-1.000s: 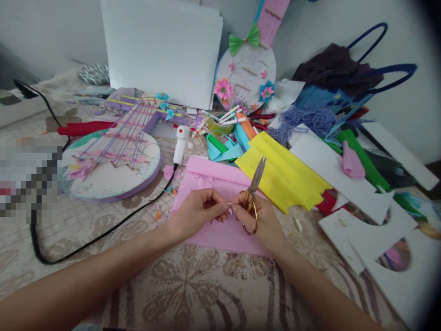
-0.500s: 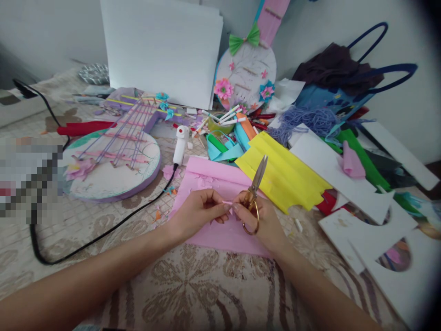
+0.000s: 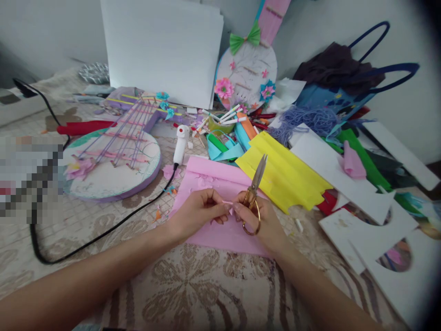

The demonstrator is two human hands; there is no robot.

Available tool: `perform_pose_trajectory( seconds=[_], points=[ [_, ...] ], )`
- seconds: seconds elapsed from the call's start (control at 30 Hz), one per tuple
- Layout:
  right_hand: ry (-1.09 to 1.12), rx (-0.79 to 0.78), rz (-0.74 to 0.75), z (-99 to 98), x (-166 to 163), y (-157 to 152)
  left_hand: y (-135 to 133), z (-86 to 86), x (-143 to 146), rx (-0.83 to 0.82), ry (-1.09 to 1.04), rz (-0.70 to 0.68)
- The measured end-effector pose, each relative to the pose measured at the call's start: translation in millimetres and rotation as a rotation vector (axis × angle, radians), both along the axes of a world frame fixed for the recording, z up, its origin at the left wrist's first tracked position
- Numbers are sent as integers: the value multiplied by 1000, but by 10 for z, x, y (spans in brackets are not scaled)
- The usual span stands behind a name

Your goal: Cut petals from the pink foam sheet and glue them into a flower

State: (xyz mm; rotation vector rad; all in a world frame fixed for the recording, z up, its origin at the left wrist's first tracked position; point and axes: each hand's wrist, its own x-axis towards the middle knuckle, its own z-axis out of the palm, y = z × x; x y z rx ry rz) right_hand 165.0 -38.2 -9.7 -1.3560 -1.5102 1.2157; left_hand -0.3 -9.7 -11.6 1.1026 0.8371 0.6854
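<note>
Between the fingertips of both hands is a small piece of pink crepe paper [image 3: 230, 205], mostly hidden by the fingers. My left hand [image 3: 200, 209] pinches its left end. My right hand [image 3: 263, 220] pinches the other end by thumb and finger, and gold-handled scissors [image 3: 256, 184] hang on that same hand, blades pointing up and away. Under both hands lies a larger sheet of pink crepe paper [image 3: 220, 236], its far edge rolled up, with small pink scraps near the roll.
Left of the pink sheet are a white glue gun [image 3: 180, 146] with a black cord and a decorated toy banjo [image 3: 113, 170]. Yellow crepe paper [image 3: 282, 172] and cut white boards [image 3: 358, 234] lie to the right. Behind stand a second decorated instrument [image 3: 246, 73] and a blue bag [image 3: 336, 99].
</note>
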Motion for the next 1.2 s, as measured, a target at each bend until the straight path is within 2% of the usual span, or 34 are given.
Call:
perform_pose_trajectory(
  seconds=[0.47, 0.83, 1.03, 1.2],
  points=[
    [-52, -15, -8, 19, -12, 9, 11, -49, -12, 39, -33, -25],
    [-56, 7, -42, 5, 4, 25, -6, 1, 30, -131, -75, 36],
    [-49, 1, -34, 16, -19, -1, 7, 32, 6, -18, 31, 28],
    [-26, -4, -41, 34, -34, -7, 7, 25, 2, -23, 28, 18]
  ],
)
